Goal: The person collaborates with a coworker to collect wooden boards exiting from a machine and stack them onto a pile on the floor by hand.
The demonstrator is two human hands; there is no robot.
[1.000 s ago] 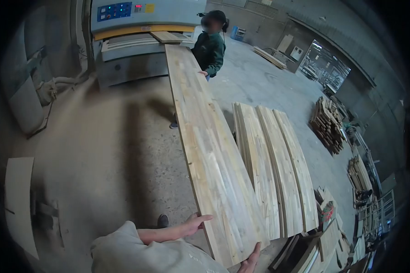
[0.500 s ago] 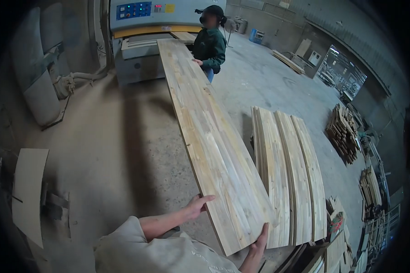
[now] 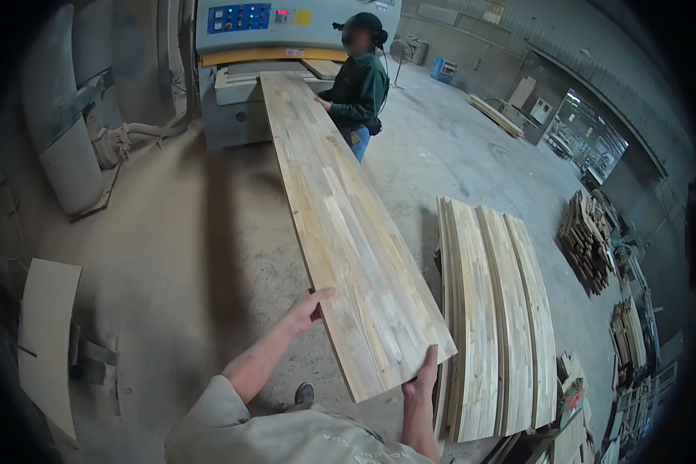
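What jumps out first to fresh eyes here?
A long wooden panel runs through the middle, its near part held by the left hand and right hand. Up top, a person in green stands by its far end, near a machine; more boards are at right.

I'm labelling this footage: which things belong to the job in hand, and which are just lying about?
In the job:
laminated wooden panel, in left hand and right hand
probably the stacked panels and industrial machine

Apparently lying about:
timber pile, right
pale sheet, lower left
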